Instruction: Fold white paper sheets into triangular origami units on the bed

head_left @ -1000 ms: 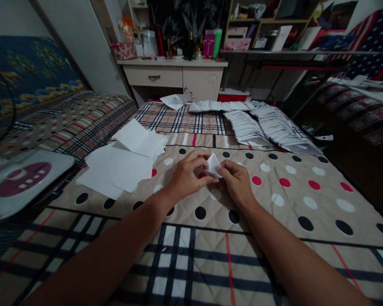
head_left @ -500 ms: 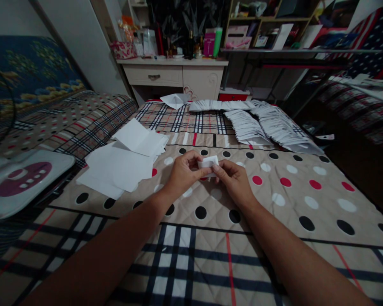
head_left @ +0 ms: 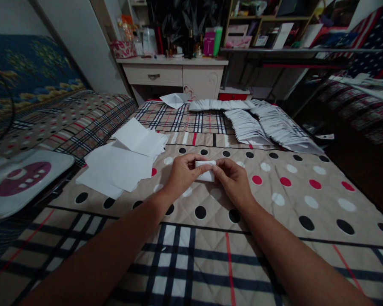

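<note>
Folded paper [head_left: 207,176] sits directly between both hands, over mid-bed, its top edge parallel to the bed's far edge; long axis unclear under the thumb. Left hand [head_left: 182,173] pinches it, thumb laid across the front; right hand [head_left: 235,177] grips its right end. Neither is nearer: both touch. Bed [head_left: 293,208]: dotted, checked cover; loose sheets [head_left: 115,165] by the left edge, folded stacks [head_left: 276,125] toward the far right corner. Dresser [head_left: 156,76] beyond the far edge; room dim.
</note>
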Demonstrator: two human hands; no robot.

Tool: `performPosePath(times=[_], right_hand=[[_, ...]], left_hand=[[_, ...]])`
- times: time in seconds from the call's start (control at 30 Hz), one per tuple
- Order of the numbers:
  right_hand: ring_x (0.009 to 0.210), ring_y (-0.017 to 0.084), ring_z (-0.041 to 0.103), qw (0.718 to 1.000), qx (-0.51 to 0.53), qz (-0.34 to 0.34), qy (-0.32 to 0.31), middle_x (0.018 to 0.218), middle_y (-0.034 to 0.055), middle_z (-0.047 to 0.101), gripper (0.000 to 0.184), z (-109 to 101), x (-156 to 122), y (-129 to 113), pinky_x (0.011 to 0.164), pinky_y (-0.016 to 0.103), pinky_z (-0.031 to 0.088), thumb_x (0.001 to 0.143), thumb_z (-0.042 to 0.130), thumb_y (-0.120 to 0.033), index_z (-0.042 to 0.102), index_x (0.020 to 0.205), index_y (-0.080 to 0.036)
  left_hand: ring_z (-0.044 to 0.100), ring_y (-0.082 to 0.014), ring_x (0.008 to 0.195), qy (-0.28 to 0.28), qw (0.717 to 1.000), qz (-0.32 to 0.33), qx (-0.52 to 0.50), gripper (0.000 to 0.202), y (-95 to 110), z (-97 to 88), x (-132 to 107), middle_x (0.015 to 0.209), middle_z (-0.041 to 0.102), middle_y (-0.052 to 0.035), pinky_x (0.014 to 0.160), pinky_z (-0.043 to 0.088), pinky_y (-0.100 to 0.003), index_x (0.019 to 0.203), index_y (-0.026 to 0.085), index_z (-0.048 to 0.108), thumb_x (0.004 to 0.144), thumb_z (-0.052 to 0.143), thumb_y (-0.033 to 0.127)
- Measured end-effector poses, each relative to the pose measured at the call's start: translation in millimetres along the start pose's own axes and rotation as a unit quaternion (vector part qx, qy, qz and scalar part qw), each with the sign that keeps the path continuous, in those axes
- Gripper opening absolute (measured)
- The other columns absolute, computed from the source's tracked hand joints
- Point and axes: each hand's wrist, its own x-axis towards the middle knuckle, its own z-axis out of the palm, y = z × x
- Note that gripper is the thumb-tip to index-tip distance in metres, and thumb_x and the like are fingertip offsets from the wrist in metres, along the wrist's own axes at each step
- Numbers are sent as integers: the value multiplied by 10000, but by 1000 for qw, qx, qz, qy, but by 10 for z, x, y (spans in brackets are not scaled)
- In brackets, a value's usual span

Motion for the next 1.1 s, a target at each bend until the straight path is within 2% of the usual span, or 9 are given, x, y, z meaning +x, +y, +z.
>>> performPosePath(times=[0.1,0.23,0.37,0.5,0.57,0.67,0.8,0.93,1.1], right_hand=[[541,117,518,997,-66,-26,4,635,-18,582,173,-2,-17,13,512,237,384,873,594,-353,619,874,-182],[503,113,507,991,-127,-45,-2,563,-23,569,152,-3,-41,-18,490,235,365,862,603,-319,609,801,-180],[439,104,506,999,-45,-11,12,498,-36,563,176,2,-37,-65,447,221,360,854,599,-303,588,725,-184],[413,107,534,997,64,23,48,477,-37,590,141,-17,-9,-107,453,214,400,836,600,-273,596,728,-183],[406,104,532,995,84,30,51,464,-36,594,128,-26,0,-120,458,209,409,829,598,-256,597,723,-182],[405,109,541,994,94,41,35,468,-35,595,126,-21,0,-114,453,211,413,816,603,-253,584,713,-184],[403,100,506,996,66,59,-22,500,-41,575,164,3,-11,-65,424,210,380,811,618,-294,563,704,-182],[452,78,451,993,7,45,-113,530,-33,536,294,4,-23,-39,434,203,328,833,624,-375,555,638,-167],[446,68,416,997,3,45,-69,485,-31,496,420,18,-63,-79,432,204,293,861,609,-434,516,553,-164]], left_hand=[[627,-134,675,2,1000,24,15,218,20,7,-14,767,715,-30,604,481,-233,787,159,719,662,792,322],[582,-111,622,-9,998,40,40,185,17,5,-13,723,699,-21,566,439,-222,748,157,715,679,786,313],[532,-94,572,-28,999,23,21,200,-14,-2,2,665,652,-4,524,404,-210,792,143,711,719,746,326],[583,-126,609,-75,995,-46,-55,360,-6,-5,-4,713,655,-35,534,460,-232,813,118,695,772,681,475],[598,-137,617,-74,992,-68,-74,400,1,-9,-8,739,667,-50,535,479,-246,832,119,700,806,633,512],[598,-130,623,-44,996,-39,-61,341,2,-26,2,740,678,-42,566,490,-246,816,130,705,802,648,466],[593,-130,619,0,999,35,32,225,27,-55,15,688,677,-30,568,468,-236,726,138,701,769,677,358],[555,-113,577,-12,990,76,115,174,84,-53,-16,627,636,-10,554,427,-227,688,146,676,780,653,292],[446,-90,543,-22,988,58,138,351,78,-19,-52,560,495,32,514,335,-220,620,155,561,801,643,444]])
